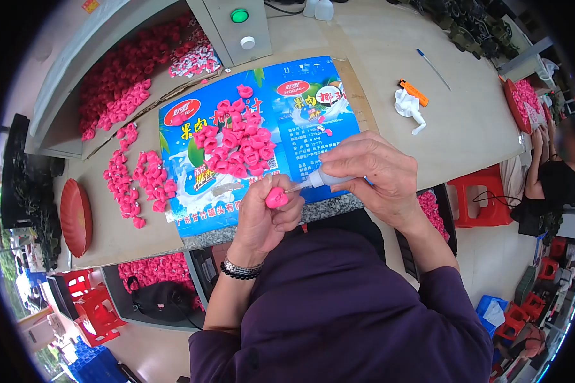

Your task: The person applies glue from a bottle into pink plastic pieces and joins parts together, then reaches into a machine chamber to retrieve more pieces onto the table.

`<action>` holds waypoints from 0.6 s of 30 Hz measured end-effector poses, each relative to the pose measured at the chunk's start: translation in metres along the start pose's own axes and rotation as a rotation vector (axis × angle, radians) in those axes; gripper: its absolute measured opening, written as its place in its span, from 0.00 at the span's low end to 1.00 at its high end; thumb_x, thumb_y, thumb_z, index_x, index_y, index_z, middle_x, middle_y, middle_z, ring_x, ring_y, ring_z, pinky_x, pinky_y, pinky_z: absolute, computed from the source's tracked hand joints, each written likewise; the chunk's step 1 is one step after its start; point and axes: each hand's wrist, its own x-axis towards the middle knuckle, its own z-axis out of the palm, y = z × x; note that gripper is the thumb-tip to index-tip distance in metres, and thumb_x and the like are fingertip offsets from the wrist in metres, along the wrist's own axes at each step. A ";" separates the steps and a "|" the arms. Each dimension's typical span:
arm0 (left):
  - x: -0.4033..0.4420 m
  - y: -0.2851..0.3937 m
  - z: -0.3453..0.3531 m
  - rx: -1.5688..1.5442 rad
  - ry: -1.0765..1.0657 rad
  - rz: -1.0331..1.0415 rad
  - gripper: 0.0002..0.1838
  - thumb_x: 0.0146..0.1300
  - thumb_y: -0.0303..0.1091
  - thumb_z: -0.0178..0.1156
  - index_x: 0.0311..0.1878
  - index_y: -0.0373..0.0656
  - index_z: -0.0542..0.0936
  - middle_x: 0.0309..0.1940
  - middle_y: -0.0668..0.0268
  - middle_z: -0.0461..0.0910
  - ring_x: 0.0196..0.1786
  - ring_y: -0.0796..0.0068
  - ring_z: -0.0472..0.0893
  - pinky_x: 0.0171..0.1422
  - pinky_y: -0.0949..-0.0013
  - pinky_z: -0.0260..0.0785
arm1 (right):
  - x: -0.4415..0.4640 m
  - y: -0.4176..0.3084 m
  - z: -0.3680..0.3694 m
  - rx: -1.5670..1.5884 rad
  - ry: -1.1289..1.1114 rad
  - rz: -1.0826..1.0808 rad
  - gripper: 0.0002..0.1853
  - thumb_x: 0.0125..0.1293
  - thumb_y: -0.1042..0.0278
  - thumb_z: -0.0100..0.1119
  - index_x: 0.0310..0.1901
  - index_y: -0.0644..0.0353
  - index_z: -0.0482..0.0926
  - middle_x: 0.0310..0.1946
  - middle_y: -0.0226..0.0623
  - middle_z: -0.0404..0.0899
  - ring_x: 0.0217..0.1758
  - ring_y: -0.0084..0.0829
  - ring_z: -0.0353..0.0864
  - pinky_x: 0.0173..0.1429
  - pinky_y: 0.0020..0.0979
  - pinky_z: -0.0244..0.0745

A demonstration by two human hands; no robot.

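My left hand [264,217] is closed around a small pink piece [276,198], which shows between its thumb and fingers. A small translucent bottle with a thin nozzle [319,179] is in my right hand [374,171], its tip at or very near the pink piece. Just beyond my hands, a heap of pink pieces [239,142] lies on a flat blue printed cardboard sheet [306,137]. Further pink pieces [152,177] are spread on the table left of the sheet.
A red oval tray [76,217] sits at the table's left edge. On the right are a white crumpled tissue [408,109], an orange tool [414,92] and a pen [434,69]. A grey box with a green button [239,16] stands behind. Another person [546,172] is at far right.
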 end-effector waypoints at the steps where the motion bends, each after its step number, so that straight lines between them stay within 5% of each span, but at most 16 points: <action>1: 0.000 0.000 0.000 0.000 0.001 0.000 0.23 0.74 0.52 0.44 0.27 0.45 0.66 0.18 0.75 0.56 0.18 0.85 0.53 0.19 0.79 0.43 | 0.000 -0.001 0.000 -0.001 -0.007 0.002 0.18 0.43 0.86 0.70 0.38 0.60 0.84 0.39 0.36 0.84 0.44 0.35 0.83 0.47 0.32 0.79; 13: -0.002 0.001 -0.003 0.030 -0.031 0.025 0.23 0.74 0.52 0.44 0.27 0.45 0.67 0.18 0.75 0.56 0.18 0.85 0.53 0.19 0.79 0.42 | 0.000 -0.001 0.000 -0.011 -0.037 0.018 0.16 0.45 0.86 0.69 0.38 0.60 0.84 0.38 0.36 0.85 0.43 0.35 0.83 0.47 0.32 0.79; 18: -0.001 0.002 0.009 0.242 0.068 0.258 0.18 0.75 0.48 0.46 0.38 0.42 0.69 0.30 0.66 0.68 0.20 0.80 0.63 0.18 0.76 0.60 | 0.003 -0.005 -0.001 0.002 0.067 -0.001 0.15 0.43 0.85 0.69 0.36 0.64 0.83 0.36 0.37 0.84 0.41 0.36 0.84 0.46 0.33 0.79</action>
